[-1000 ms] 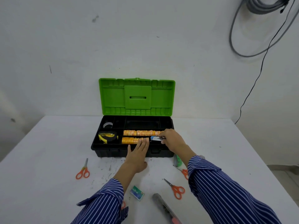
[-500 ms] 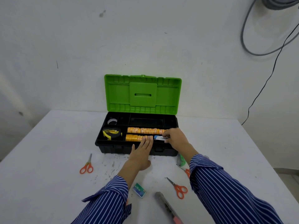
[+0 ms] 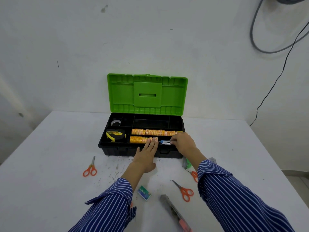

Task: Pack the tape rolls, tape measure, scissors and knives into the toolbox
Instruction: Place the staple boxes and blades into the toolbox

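Note:
The black toolbox stands open at the table's far side, its green lid upright. Inside lie two rows of orange tape rolls, a yellow and black tape measure and a small pale tape roll. My left hand lies flat over the front wall, fingertips on the right end of the front row. My right hand pinches a small blue and white item in the front compartment. Orange scissors lie left, and another pair lies near me. A grey utility knife lies at the front.
A third pair of orange scissors and a green knife are partly hidden behind my right sleeve. A small green box lies between my arms. The white wall is close behind the toolbox. Cables hang at the upper right.
The camera view has shifted a little. Both hands stay at the toolbox's front compartment with hardly any visible motion.

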